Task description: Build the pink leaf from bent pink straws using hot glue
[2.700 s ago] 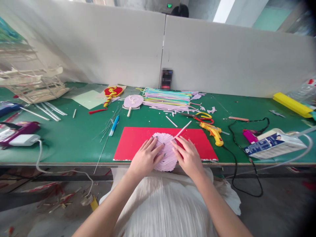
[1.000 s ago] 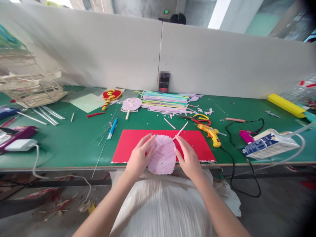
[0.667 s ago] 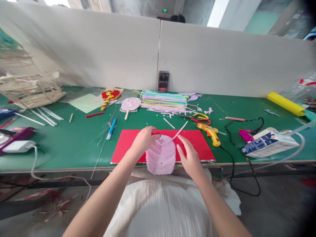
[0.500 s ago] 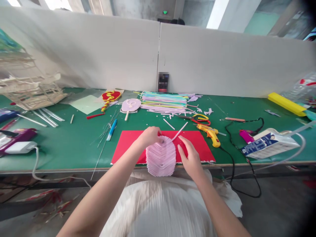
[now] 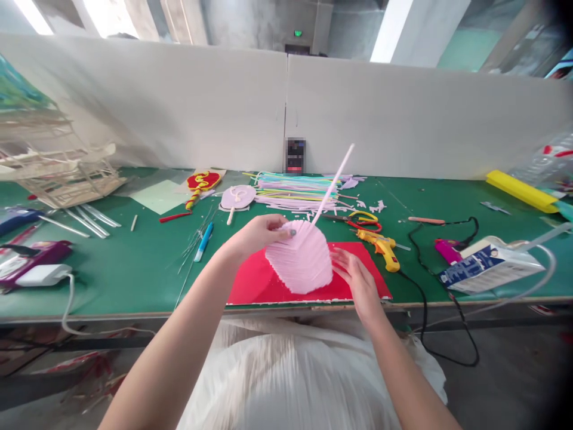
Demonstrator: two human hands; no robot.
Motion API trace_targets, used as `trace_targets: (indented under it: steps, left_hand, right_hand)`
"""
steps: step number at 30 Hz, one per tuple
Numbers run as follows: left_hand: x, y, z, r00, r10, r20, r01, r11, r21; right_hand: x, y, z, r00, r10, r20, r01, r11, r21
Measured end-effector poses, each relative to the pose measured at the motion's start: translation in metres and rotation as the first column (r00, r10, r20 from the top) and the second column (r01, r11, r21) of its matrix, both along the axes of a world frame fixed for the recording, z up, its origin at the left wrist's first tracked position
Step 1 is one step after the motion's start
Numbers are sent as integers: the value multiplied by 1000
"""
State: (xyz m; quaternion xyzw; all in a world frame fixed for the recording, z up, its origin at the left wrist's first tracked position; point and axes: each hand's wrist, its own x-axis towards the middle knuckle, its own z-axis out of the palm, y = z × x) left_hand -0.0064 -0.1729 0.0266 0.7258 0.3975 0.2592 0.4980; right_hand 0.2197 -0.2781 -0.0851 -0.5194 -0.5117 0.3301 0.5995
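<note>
A pale pink, ribbed, leaf-shaped piece (image 5: 302, 263) is tilted up over a red board (image 5: 255, 275). The fingers of my left hand (image 5: 262, 233) are closed on its upper left edge. From the top of the piece a thin pink strip (image 5: 332, 188) sticks up and to the right; how it is joined there I cannot make out. My right hand (image 5: 358, 280) is by the right edge of the piece, fingers stretched out and apart. Whether its fingertips touch that edge is unclear.
Behind the board lie a bundle of pastel strips (image 5: 295, 194), a round pink fan-like piece (image 5: 238, 196) and scissors (image 5: 364, 221). A yellow glue gun (image 5: 380, 248) with a black cable is on the right. A blue pen-like tool (image 5: 203, 242) and wires lie left.
The pink piece has moved up from the board's front edge, its ribbed face now turned and tilted differently. Its strip stands higher. My left hand moved left and up with it; my right hand shifted slightly right.
</note>
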Motion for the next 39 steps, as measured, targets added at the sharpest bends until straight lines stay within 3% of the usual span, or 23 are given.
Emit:
trace_targets:
  steps: [5, 8, 12, 14, 16, 21, 25, 28, 35, 39]
  left_hand:
    - [-3, -8, -5, 960, 168, 225, -133, 978, -162]
    - [-4, -13, -9, 867, 295, 401, -172, 934, -314]
    - [1, -19, -20, 696, 486, 529, -217, 844, -490]
    - [4, -24, -28, 658, 540, 525, -238, 810, -536]
    - [5, -31, -36, 662, 563, 495, -259, 792, -553]
    - [-2, -48, -51, 711, 580, 398, -325, 773, -545]
    - [-11, -61, -57, 766, 569, 298, -374, 772, -513]
    - [-17, -72, -59, 798, 539, 271, -355, 783, -511]
    - [-30, -90, -62, 854, 465, 231, -298, 803, -516]
    - [-34, -95, -64, 935, 332, 126, -198, 783, -590]
  right_hand:
    - [1, 4, 6, 999, -31, 19, 32, 994, -101]
    - [-7, 7, 13, 983, -65, -172, 43, 991, -130]
    - [-28, 7, 26, 863, 66, -502, -180, 966, -183]
    - [-37, 7, 33, 818, 126, -561, -276, 942, -191]
    - [-40, 10, 37, 825, 103, -556, -252, 948, -197]
    - [-29, 32, 34, 904, -90, -417, -5, 975, -221]
    - [-20, 50, 30, 982, -39, -183, -1, 977, -215]
    - [-18, 62, 37, 1000, 17, -6, -18, 977, -211]
    - [-28, 110, 58, 919, 201, 339, -176, 979, -103]
    - [-27, 134, 53, 840, 166, 517, -171, 985, -38]
